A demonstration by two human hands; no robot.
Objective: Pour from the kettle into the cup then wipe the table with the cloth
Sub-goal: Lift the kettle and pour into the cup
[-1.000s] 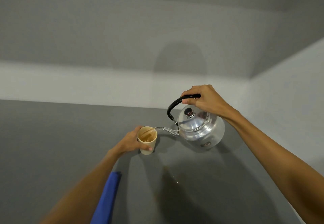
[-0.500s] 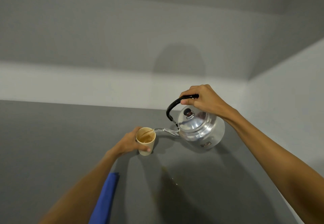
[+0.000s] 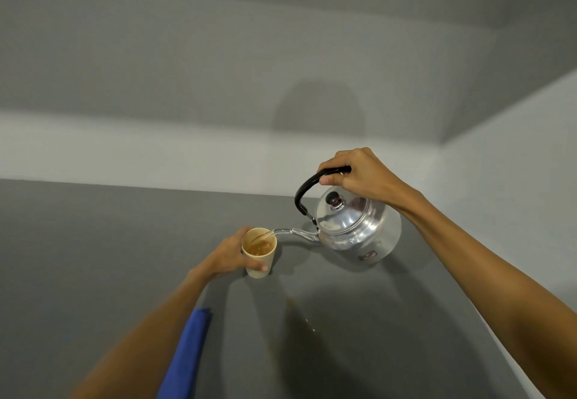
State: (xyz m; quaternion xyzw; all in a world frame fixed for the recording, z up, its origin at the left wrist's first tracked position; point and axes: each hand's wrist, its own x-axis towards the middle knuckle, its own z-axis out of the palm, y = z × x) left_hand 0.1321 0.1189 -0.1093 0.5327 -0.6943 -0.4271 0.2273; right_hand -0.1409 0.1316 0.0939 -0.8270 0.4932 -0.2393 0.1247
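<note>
Right hand point(image 3: 359, 177) is wrapped around the black arched handle point(image 3: 307, 188) of the shiny round metal kettle point(image 3: 359, 227), holding it off the table and tipped toward the left. Thin spout point(image 3: 292, 231) sits just over the rim of the small beige paper cup point(image 3: 259, 252); a brown stream runs from it into the cup.

Left hand point(image 3: 232, 255) is curled around the cup's left side, thumb across the front, pinning it upright on the grey table point(image 3: 78, 242) about mid-table.

Change over the last second: very little. Kettle tilt and cup position match; brown liquid level looks slightly higher, now well up the cup wall. Pour step is near its end by my read; overflow is the risk if the tilt holds.

Brown wet streak point(image 3: 299, 320) lies on the table nearer the front edge than the cup, apart from it, so there is already something to wipe.

Folded blue cloth point(image 3: 187, 355) lies near the front edge, partly under the left forearm, untouched. Wipe step not started.
</note>
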